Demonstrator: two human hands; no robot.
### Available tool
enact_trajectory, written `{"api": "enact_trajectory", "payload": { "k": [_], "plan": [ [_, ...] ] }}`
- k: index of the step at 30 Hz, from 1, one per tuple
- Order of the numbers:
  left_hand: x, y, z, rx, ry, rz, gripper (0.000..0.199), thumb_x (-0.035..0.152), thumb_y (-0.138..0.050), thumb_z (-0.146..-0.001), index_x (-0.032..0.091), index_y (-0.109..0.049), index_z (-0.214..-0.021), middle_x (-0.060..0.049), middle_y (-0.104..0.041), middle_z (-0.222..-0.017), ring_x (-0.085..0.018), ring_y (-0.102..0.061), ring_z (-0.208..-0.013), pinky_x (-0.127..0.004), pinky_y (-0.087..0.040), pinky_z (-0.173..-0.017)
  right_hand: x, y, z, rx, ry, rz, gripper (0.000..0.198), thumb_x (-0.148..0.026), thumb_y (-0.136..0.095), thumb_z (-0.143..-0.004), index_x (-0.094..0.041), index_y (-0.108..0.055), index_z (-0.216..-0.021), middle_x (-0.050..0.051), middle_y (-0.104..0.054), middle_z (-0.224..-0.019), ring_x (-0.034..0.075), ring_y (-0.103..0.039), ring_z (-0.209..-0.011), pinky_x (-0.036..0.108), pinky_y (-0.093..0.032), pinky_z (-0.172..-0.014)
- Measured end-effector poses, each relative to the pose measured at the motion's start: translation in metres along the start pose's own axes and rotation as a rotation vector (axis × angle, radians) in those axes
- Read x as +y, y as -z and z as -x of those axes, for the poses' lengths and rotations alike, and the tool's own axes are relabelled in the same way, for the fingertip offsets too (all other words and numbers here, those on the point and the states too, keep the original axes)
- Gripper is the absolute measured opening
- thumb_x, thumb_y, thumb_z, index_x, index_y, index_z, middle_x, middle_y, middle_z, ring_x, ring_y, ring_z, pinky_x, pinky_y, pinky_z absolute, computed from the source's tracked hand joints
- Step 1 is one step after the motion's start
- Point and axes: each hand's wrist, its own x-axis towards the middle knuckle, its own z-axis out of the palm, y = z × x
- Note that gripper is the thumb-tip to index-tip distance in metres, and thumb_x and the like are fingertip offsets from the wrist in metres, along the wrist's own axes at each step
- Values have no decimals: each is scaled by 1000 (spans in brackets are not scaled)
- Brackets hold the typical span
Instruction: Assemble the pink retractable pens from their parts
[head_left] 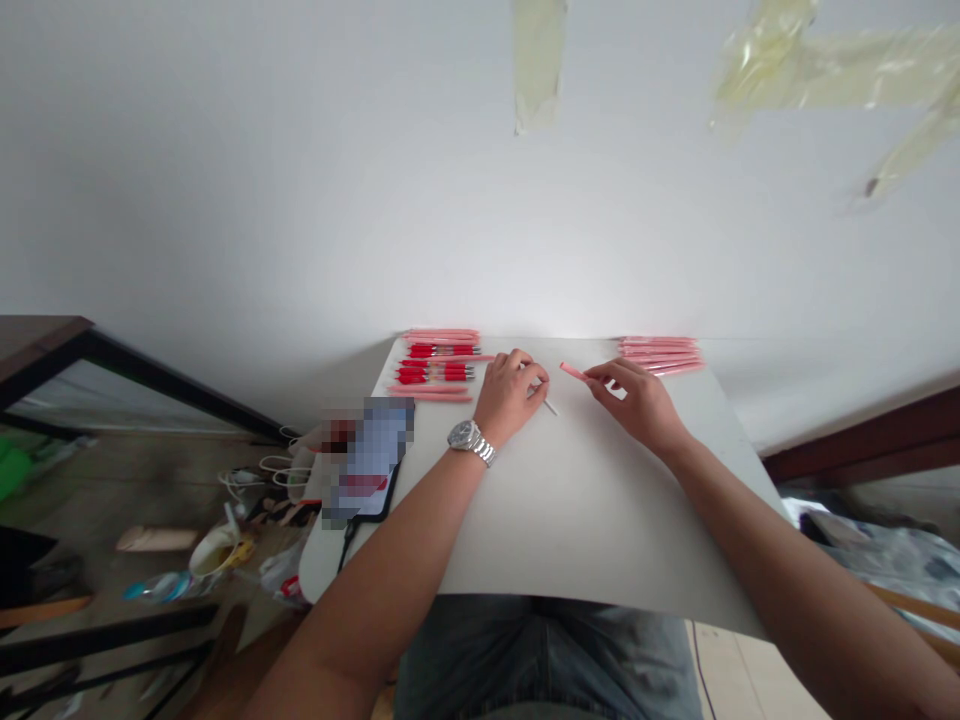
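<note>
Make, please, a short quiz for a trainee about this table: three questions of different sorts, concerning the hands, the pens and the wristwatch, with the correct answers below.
1. Multiple choice: on which wrist is the metal wristwatch?
A) right
B) left
C) neither

2. True or false: the right hand holds a slim pink stick between its thumb and fingers.

3. Fill in the word: the red pens lie on the ____ side of the white table.

Key:
1. B
2. True
3. left
</note>
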Motion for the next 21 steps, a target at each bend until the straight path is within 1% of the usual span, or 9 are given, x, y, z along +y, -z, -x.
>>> {"api": "enact_trajectory", "payload": {
  "k": [4,8,12,15,18,21],
  "plan": [
    [0,1,0,9,17,2,6,26,-68,-92,24,-73,-95,-7,-61,-106,-25,-54,-98,-44,-46,-95,1,-1,0,2,-22,6,20,-39,-54,-101,-24,-67,-102,6,-72,-91,21,-67,-78,35,-54,-70],
    [0,0,0,16,32,26,7,26,-68,-92,24,-73,-96,-7,-61,-105,-24,-55,-99,-44,-46,-95,3,-3,1,-40,-87,-45,16,-36,-52,-103,-23,-61,-107,6,-75,-97,21,-69,-81,34,-53,-71],
    [1,1,0,4,53,27,7,26,-68,-92,24,-73,-96,-6,-61,-106,-24,-55,-100,-43,-46,-97,3,-4,2,-67,-121,-55,16,-36,-52,-103,-23,-59,-109,7,-75,-100,21,-70,-82,34,-53,-72],
    [3,3,0,0,65,22,9,26,-64,-95,24,-72,-96,-6,-61,-106,-23,-55,-100,-42,-45,-98,0,-3,1,-83,-94,-64,20,-34,-49,-103,-22,-60,-115,9,-74,-102,23,-70,-86,36,-53,-75],
    [3,4,-1,-1,78,16,10,27,-63,-96,24,-72,-97,-6,-61,-106,-23,-55,-98,-41,-45,-98,-2,-3,1,-114,-41,-73,25,-32,-46,-104,-22,-60,-123,9,-72,-99,23,-69,-84,37,-53,-76],
    [2,5,-1,0,87,5,10,26,-63,-95,24,-73,-97,-6,-62,-106,-23,-55,-98,-40,-46,-96,-2,-3,1,-143,-15,-67,26,-32,-45,-104,-22,-60,-123,10,-71,-98,23,-67,-83,37,-51,-74]
  ]
}}
